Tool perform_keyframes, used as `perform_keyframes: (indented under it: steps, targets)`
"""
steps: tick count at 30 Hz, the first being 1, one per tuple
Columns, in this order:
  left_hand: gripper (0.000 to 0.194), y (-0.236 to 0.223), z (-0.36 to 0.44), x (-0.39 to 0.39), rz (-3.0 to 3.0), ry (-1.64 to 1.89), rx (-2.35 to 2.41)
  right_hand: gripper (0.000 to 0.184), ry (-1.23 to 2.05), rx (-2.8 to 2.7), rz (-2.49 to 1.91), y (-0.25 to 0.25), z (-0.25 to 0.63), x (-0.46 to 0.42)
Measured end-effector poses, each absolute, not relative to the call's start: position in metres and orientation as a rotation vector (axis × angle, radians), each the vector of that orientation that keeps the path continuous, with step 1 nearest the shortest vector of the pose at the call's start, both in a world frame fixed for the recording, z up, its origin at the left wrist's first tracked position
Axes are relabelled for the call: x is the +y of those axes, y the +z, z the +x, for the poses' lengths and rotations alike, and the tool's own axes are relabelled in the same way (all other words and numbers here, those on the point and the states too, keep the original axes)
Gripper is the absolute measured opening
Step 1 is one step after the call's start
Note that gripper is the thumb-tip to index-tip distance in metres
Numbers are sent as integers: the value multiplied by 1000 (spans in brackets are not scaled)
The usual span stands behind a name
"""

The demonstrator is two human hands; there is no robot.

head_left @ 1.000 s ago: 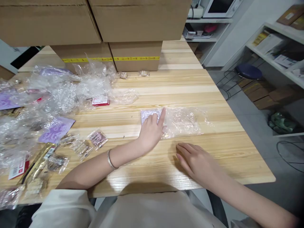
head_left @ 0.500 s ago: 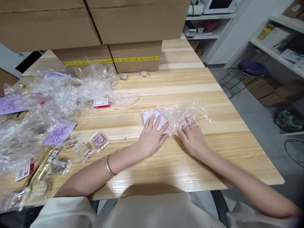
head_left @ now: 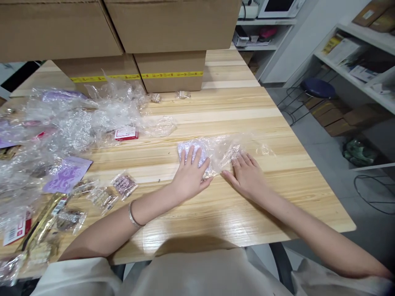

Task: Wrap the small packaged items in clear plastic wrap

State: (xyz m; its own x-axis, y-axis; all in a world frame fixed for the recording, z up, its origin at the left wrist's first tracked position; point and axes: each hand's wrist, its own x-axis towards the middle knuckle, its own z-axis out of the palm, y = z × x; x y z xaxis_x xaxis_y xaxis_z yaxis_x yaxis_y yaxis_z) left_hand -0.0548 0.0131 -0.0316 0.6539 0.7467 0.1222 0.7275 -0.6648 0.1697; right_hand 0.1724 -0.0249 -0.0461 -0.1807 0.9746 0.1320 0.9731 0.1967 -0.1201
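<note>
A pale purple packet lies on the wooden table, covered by clear bubble wrap that stretches out to its right. My left hand rests flat over the wrapped packet, its fingers spread and pointing away from me. Lying on the near edge of the loose wrap, my right hand has its fingers extended and its thumb apart, toward the packet. Neither hand grips anything. Part of the packet is hidden beneath my left hand.
A large heap of bubble wrap covers the table's left side. Near it are a purple pouch, a red-and-white packet and several small clear snack packets. Stacked cardboard boxes stand at the back. A blue stool is beyond the table.
My right hand has come out from under the clear wrap and now lies flat on its near edge. My left hand stays on the packet. The whole view has shifted slightly.
</note>
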Motion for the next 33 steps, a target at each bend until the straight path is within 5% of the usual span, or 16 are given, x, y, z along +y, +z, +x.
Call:
perform_keyframes:
  steps: [8,12,18,25,33]
  targets:
    - [57,-31,-55,12,2782,299,1209,58,826,-1792,-1500,-36,156,12]
    - [56,-29,-56,16,2770,316,1167,62,776,-1965,-1306,-32,124,15]
    - [28,-39,-63,17,2765,318,975,59,589,-2368,-1013,-36,99,22]
    - [27,-9,-96,-21,3290,803,421,57,472,-2547,-1030,-43,99,25]
    - [26,12,-142,-1,3267,932,1034,67,303,-2584,-1366,-28,68,16]
